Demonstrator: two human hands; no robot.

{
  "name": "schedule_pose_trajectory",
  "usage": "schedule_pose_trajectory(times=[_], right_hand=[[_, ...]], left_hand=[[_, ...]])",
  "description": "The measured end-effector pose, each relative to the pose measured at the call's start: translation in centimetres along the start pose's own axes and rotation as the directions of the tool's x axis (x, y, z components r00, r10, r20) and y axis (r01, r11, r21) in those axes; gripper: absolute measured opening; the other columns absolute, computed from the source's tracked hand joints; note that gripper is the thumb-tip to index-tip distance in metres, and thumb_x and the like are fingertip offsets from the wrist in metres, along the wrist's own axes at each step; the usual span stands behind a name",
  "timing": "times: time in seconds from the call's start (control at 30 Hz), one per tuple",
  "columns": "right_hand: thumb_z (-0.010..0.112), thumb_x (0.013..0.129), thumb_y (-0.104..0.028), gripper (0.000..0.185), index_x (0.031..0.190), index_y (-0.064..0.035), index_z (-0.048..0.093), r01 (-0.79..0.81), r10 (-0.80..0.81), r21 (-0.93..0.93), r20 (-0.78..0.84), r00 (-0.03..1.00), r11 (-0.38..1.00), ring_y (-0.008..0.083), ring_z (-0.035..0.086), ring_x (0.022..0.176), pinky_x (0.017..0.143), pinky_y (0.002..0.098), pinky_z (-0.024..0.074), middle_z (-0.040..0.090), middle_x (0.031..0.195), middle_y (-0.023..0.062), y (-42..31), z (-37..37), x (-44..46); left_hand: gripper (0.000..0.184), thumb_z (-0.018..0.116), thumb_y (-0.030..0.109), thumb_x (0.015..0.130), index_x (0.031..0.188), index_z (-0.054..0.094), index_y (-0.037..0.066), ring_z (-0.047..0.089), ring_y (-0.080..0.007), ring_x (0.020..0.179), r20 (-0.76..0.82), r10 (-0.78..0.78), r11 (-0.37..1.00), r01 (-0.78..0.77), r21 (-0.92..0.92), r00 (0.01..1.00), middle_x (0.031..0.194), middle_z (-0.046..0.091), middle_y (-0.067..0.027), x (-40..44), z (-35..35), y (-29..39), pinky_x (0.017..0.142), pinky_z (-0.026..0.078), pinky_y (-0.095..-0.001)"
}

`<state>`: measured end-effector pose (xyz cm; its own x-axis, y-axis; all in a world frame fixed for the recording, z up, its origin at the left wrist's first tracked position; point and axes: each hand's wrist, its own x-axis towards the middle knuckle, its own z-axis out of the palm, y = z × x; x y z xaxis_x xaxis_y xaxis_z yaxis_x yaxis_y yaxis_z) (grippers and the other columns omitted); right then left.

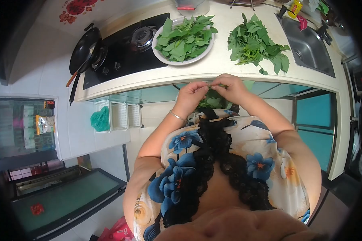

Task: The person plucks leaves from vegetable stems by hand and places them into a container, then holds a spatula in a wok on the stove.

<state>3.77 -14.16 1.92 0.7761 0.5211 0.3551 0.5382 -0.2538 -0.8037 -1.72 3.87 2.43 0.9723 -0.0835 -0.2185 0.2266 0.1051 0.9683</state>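
Note:
My left hand [192, 97], with a bracelet at the wrist, is closed in a pinch in front of the counter edge. Its fingertips meet those of my right hand [231, 89], also pinched, on a thin green stem [210, 86]. Bits of green show between the fingers of both hands. Just below them is a bunch of green leaves [213, 100], partly hidden by my hands and clothes; what supports it cannot be made out. On the counter, a white bowl [210, 51] is heaped with green leaves [185, 39]. Right of it lies a loose pile of leafy stems [256, 43].
A black wok [84, 48] with a wooden-handled utensil sits on the gas hob [127, 50] at the left. The steel sink [309, 48] is at the right end of the counter. White baskets [120, 115], one with a green bag [100, 119], stand at lower left.

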Motion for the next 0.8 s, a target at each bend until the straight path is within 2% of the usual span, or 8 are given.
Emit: schedule_pose_trajectory(times=[0.03,0.37,0.43,0.5,0.6,0.67,0.77,0.8], right_hand=[[0.065,0.073,-0.010,0.010,0.082,-0.0084,0.064,0.082,-0.082,-0.058,0.009,0.997,0.995,0.0237,0.059,0.072,0.064,0.0316,0.0479,0.061,0.078,0.0078,0.0,-0.1,0.1],[0.063,0.070,-0.006,0.011,0.080,-0.0086,0.064,0.142,-0.131,-0.216,0.064,0.989,0.966,0.0244,0.059,0.073,0.064,0.0325,0.0481,0.060,0.081,0.0058,-1.7,-0.5,0.4],[0.064,0.070,-0.006,0.010,0.080,-0.0080,0.065,0.138,-0.136,-0.149,0.026,0.990,0.979,0.0234,0.059,0.072,0.063,0.0315,0.0480,0.060,0.083,0.0056,-1.4,-0.3,0.6],[0.064,0.071,-0.005,0.010,0.081,-0.0068,0.065,0.133,-0.135,-0.118,-0.006,0.991,0.984,0.0215,0.059,0.070,0.062,0.0295,0.0473,0.060,0.079,0.0063,-1.4,0.0,0.9],[0.066,0.072,-0.006,0.010,0.082,-0.0067,0.065,0.110,-0.111,-0.058,-0.028,0.993,0.992,0.0207,0.058,0.069,0.061,0.0277,0.0469,0.061,0.076,0.0075,-1.4,0.0,1.3],[0.066,0.072,-0.008,0.010,0.082,-0.0076,0.066,0.094,-0.095,-0.039,-0.016,0.995,0.995,0.0218,0.058,0.069,0.062,0.0278,0.0473,0.061,0.077,0.0082,-1.5,-0.1,1.8],[0.064,0.076,-0.005,0.008,0.083,-0.0035,0.065,0.086,-0.086,-0.009,-0.066,0.994,0.996,0.0137,0.056,0.063,0.057,0.0228,0.0448,0.061,0.073,0.0051,-1.9,0.2,1.9],[0.063,0.077,-0.005,0.008,0.085,-0.0028,0.064,-0.104,0.114,0.161,-0.058,0.992,0.982,0.0112,0.054,0.060,0.055,0.0214,0.0439,0.060,0.074,0.0043,-2.4,0.4,1.7]], left_hand=[[0.014,0.059,0.008,0.082,0.093,0.060,0.000,0.050,-0.0056,0.064,-0.001,0.001,1.000,-0.001,0.000,1.000,0.076,0.057,0.0006,-0.1,0.1,0.2,0.059,0.042,-0.0178],[0.011,0.057,0.007,0.082,0.090,0.060,0.000,0.049,-0.0056,0.063,0.012,-0.052,0.997,0.051,0.054,0.999,0.076,0.057,0.0007,0.3,-0.7,-0.1,0.059,0.041,-0.0173],[0.010,0.056,0.006,0.081,0.088,0.060,0.000,0.049,-0.0060,0.063,0.007,-0.057,0.998,0.056,0.042,0.998,0.075,0.057,0.0003,0.5,-0.6,0.1,0.058,0.041,-0.0178],[0.007,0.055,0.005,0.081,0.085,0.059,0.002,0.048,-0.0072,0.061,0.066,-0.084,0.974,0.096,-0.206,0.994,0.072,0.055,-0.0001,0.7,-0.6,0.6,0.057,0.040,-0.0193],[0.006,0.054,0.006,0.081,0.084,0.057,0.002,0.047,-0.0078,0.060,0.081,-0.100,0.935,0.122,-0.334,0.992,0.071,0.054,-0.0005,0.8,-0.2,1.8,0.056,0.039,-0.0200],[0.006,0.054,0.007,0.081,0.083,0.057,0.002,0.047,-0.0075,0.060,0.089,-0.065,0.932,0.093,-0.350,0.994,0.070,0.054,-0.0002,1.1,-0.2,2.1,0.055,0.039,-0.0197],[0.007,0.054,0.008,0.080,0.084,0.056,0.002,0.047,-0.0069,0.059,0.082,0.011,0.949,0.016,-0.315,0.997,0.070,0.053,0.0001,1.1,-0.2,2.6,0.055,0.039,-0.0193],[0.007,0.054,0.008,0.080,0.084,0.056,0.002,0.046,-0.0066,0.058,0.070,0.064,0.963,-0.043,-0.265,0.996,0.070,0.053,0.0001,1.0,-0.1,2.8,0.055,0.039,-0.0193]])
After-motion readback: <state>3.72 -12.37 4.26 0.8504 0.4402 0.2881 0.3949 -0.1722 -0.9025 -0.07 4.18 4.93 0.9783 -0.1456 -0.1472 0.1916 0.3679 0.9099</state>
